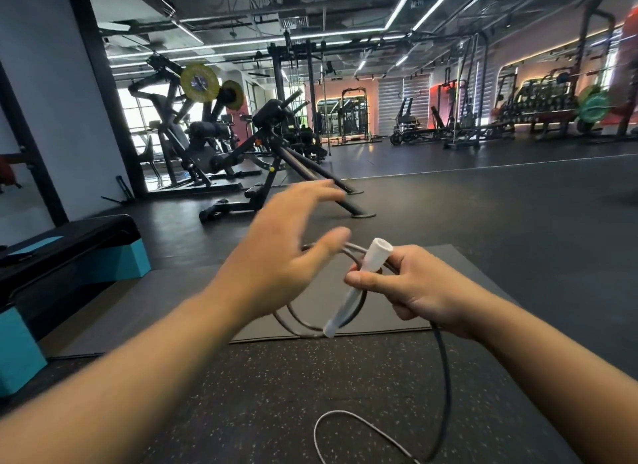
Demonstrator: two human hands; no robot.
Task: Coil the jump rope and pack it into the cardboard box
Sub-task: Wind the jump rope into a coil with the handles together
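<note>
My right hand point(417, 286) grips the jump rope: its white handle point(355, 287), tilted with the open end up, and a few dark loops of cord point(300, 320) held against it. The free cord point(443, 377) hangs from my right fist and curls onto the floor near the bottom edge. My left hand point(283, 256) hovers just left of the coil, fingers spread and blurred, holding nothing. No cardboard box is in view.
A dark grey mat point(448, 291) lies on the speckled rubber floor under my hands. A black and teal step platform point(69, 256) stands at the left. A black incline bench point(286, 173) and weight machines stand beyond; racks line the far right wall.
</note>
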